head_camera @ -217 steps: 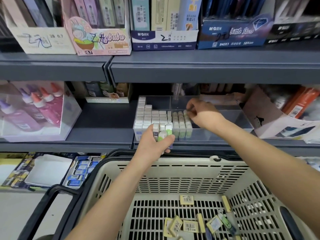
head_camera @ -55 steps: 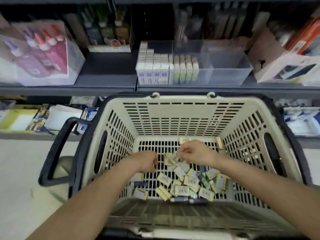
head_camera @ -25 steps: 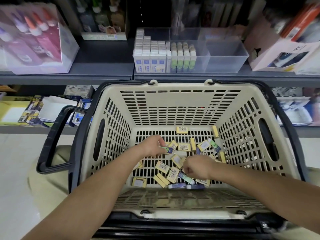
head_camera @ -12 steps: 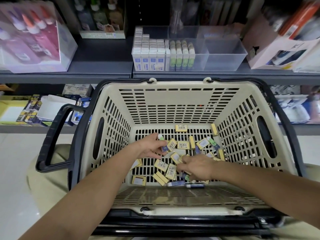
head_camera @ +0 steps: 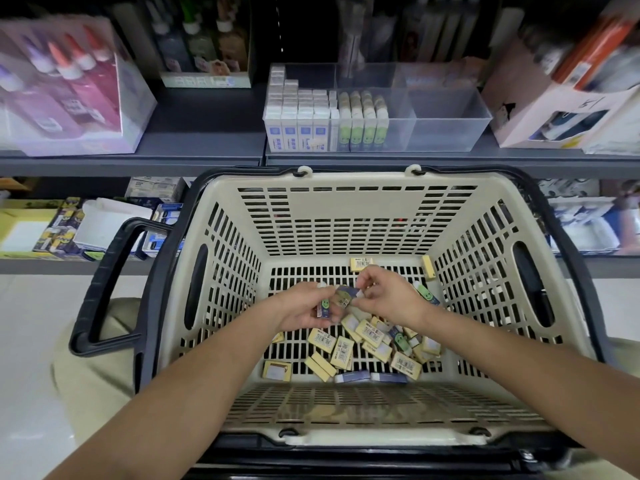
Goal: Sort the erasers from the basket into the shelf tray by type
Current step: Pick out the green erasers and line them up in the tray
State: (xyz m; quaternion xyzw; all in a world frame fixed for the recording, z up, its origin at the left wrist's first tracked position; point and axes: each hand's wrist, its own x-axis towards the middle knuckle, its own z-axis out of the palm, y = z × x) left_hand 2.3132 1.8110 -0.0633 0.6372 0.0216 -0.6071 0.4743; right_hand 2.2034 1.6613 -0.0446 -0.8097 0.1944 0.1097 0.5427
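A beige slotted basket (head_camera: 349, 209) stands in front of me with several loose erasers on its floor, mostly yellow-sleeved ones (head_camera: 341, 351). My left hand (head_camera: 301, 310) is inside it, closed on a green smiley eraser (head_camera: 325, 306). My right hand (head_camera: 388, 296) pinches a blue-sleeved eraser (head_camera: 346, 294) right beside the left hand. The clear shelf tray (head_camera: 446, 123) sits on the shelf behind the basket. Its left sections hold rows of white and blue erasers (head_camera: 298, 123) and green smiley erasers (head_camera: 363, 123); its right sections look empty.
A pink box of glue bottles (head_camera: 65, 91) stands at the left of the shelf, a white and pink carton (head_camera: 554, 112) at the right. The basket's black handle (head_camera: 104, 285) hangs to the left. A lower shelf holds stationery packs (head_camera: 69, 230).
Both hands have risen from the eraser pile and come together above the basket floor. The right hand now holds a blue-sleeved eraser next to the left hand's green one.
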